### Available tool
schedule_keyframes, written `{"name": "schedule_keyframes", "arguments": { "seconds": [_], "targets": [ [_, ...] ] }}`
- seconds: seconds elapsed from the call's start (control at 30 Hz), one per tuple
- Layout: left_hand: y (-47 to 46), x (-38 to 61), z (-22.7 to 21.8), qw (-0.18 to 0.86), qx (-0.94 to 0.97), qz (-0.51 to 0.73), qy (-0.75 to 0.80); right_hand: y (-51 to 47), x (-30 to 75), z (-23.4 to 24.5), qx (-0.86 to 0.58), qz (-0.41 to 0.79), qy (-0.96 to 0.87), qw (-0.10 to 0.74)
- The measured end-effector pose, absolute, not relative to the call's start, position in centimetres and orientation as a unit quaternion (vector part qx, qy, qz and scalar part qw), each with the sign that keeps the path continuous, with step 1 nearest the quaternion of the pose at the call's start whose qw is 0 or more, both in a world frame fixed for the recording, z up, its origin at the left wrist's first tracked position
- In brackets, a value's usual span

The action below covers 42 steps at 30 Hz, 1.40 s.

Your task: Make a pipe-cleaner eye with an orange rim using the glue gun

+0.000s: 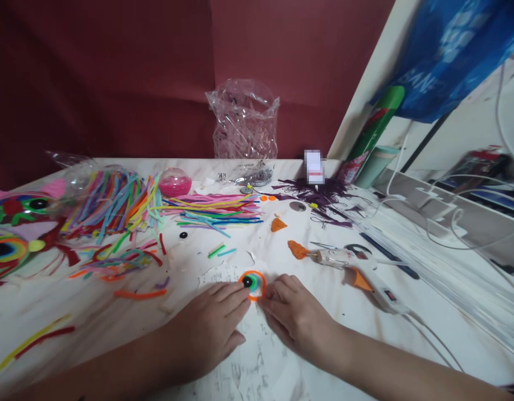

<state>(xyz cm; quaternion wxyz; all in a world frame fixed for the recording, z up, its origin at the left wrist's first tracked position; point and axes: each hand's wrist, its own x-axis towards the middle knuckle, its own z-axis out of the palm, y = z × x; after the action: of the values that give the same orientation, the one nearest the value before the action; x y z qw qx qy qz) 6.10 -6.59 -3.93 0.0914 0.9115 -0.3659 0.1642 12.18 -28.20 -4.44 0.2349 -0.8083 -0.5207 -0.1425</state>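
A round eye shape [257, 285] of coiled pipe cleaners, with an orange outer ring, green and blue inside and a black dot, lies on printed paper in front of me. My left hand [213, 317] rests on its left side, fingers stretched out flat and thumb apart. At the ring's right edge, my right hand [296, 312] has its fingers curled in a pinch on the orange pipe cleaner; the fingertips are partly hidden. To the right lies a white hot glue gun [344, 257], its nozzle by an orange wound piece [297, 249].
Bundles of coloured pipe cleaners [110, 203] and a pink round container [175, 181] stand at the back left. Finished colourful faces [8, 250] lie far left. Purple strands [323, 192] spread at the back right. A power switch [388, 295] with cables and clear sticks [440, 278] lie right.
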Motion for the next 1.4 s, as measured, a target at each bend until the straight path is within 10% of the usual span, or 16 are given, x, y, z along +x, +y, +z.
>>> {"name": "schedule_keyframes", "arguments": {
  "seconds": [0.17, 0.57, 1.4],
  "targets": [
    [-6.5, 5.6, -3.3, 0.149, 0.876, 0.273, -0.369, -28.2, 12.2, -4.3, -0.811, -0.118, -0.514, 0.253],
    [-6.9, 5.4, -4.4, 0.160, 0.908, 0.111, -0.371, -28.7, 13.5, -4.8, -0.800, -0.029, -0.409, 0.438],
    [-7.5, 5.9, -3.1, 0.195, 0.909, 0.063, -0.364, -28.1, 14.8, -4.9, -0.790, -0.014, -0.443, 0.424]
  ]
}}
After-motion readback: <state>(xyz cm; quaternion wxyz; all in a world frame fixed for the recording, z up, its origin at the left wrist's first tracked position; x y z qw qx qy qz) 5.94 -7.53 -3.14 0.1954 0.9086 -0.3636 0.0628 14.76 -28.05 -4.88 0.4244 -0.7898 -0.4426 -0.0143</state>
